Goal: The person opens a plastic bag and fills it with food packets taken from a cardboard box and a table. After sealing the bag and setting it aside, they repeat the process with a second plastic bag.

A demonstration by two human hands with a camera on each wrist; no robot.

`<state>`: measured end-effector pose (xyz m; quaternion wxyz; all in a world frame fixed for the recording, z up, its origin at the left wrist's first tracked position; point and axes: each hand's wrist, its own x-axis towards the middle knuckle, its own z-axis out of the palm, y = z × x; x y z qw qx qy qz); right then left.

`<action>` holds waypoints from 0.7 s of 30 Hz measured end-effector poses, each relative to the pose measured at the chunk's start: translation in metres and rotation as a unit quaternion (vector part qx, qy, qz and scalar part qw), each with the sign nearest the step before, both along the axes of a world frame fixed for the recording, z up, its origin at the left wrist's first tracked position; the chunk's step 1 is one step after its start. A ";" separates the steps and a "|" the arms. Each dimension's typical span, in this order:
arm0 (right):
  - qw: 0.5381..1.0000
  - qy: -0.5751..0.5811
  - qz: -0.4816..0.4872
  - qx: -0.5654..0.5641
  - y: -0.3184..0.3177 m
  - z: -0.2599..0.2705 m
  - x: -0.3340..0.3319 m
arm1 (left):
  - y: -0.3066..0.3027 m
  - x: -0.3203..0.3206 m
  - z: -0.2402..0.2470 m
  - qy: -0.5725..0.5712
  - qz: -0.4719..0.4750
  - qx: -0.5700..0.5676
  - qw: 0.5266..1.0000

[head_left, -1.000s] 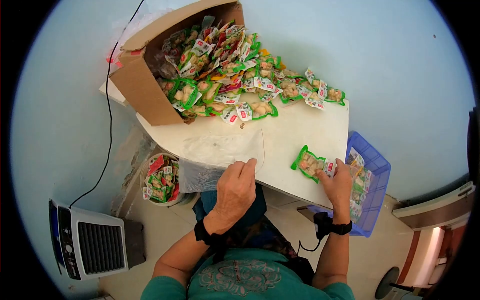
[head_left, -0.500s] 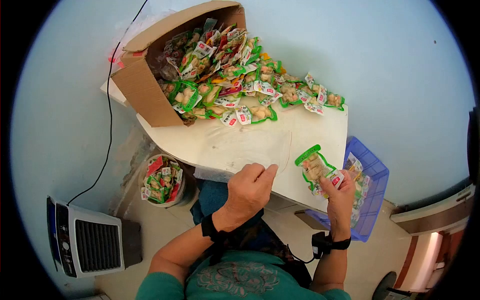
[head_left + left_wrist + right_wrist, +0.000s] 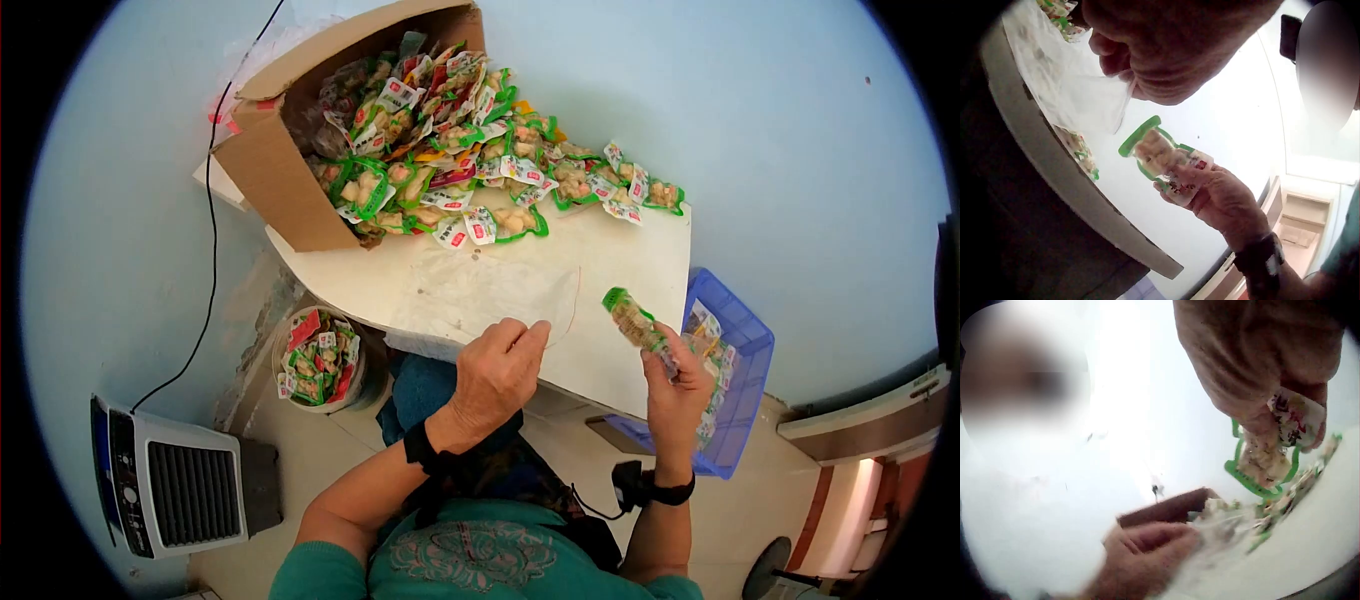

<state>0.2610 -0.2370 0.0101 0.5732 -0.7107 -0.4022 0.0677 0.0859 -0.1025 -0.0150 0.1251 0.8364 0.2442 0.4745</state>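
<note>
The left hand (image 3: pixel 497 377) pinches the edge of a clear plastic bag (image 3: pixel 470 293) lying on the white table (image 3: pixel 630 270). In the left wrist view the bag (image 3: pixel 1094 100) stretches away from its curled fingers. Over the table's right part, the right hand (image 3: pixel 680 392) grips a small green-edged snack packet (image 3: pixel 632 320) by its white end, the green end pointing up and left. The left wrist view shows the packet (image 3: pixel 1159 153) with pale pieces inside, its lower part covered by fingers.
An open cardboard box (image 3: pixel 285 180) lies tipped at the table's back left, many packets (image 3: pixel 460 135) spilling from it rightward. A bucket of packets (image 3: pixel 320 362) stands below left. A blue basket (image 3: pixel 748 370) with packets is at the right edge. An air cooler (image 3: pixel 190 490) stands lower left.
The right hand has lifted the packet off the table and turned it edge-on to the head view. The left hand has moved right, drawing the bag's edge along.
</note>
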 end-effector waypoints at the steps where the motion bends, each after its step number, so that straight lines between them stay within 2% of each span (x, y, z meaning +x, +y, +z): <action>1: 0.989 -0.145 -0.016 0.001 0.005 0.000 0.001 | 0.000 0.001 0.001 0.000 -0.002 -0.002 1.000; 2: 0.958 -0.286 -0.031 0.001 0.008 -0.003 0.003 | 0.000 0.001 0.001 -0.001 -0.003 -0.004 1.000; 3: 0.936 -0.347 -0.023 -0.060 0.007 -0.013 0.005 | -0.001 0.001 0.001 0.000 -0.005 -0.002 1.000; 6: 0.879 -0.452 0.035 -0.148 0.001 -0.028 0.007 | 0.000 0.002 -0.002 0.004 -0.008 -0.002 1.000; 10: 0.891 -0.394 0.074 -0.214 -0.016 -0.022 0.006 | -0.001 -0.001 -0.003 0.026 -0.005 -0.006 1.000; 13: 0.971 -0.194 0.101 -0.102 -0.022 -0.022 0.014 | -0.001 -0.001 -0.005 0.032 -0.008 -0.001 0.999; 16: 0.971 -0.197 -0.033 -0.131 -0.015 -0.032 0.014 | -0.002 -0.001 -0.006 0.029 -0.011 -0.001 1.000; 19: 0.933 -0.272 -0.060 -0.227 -0.006 -0.029 0.011 | -0.005 -0.001 -0.005 0.029 -0.010 0.000 1.000; 21: 0.948 -0.233 -0.056 -0.208 -0.004 -0.036 0.015 | -0.006 -0.003 -0.005 0.032 -0.009 0.005 0.999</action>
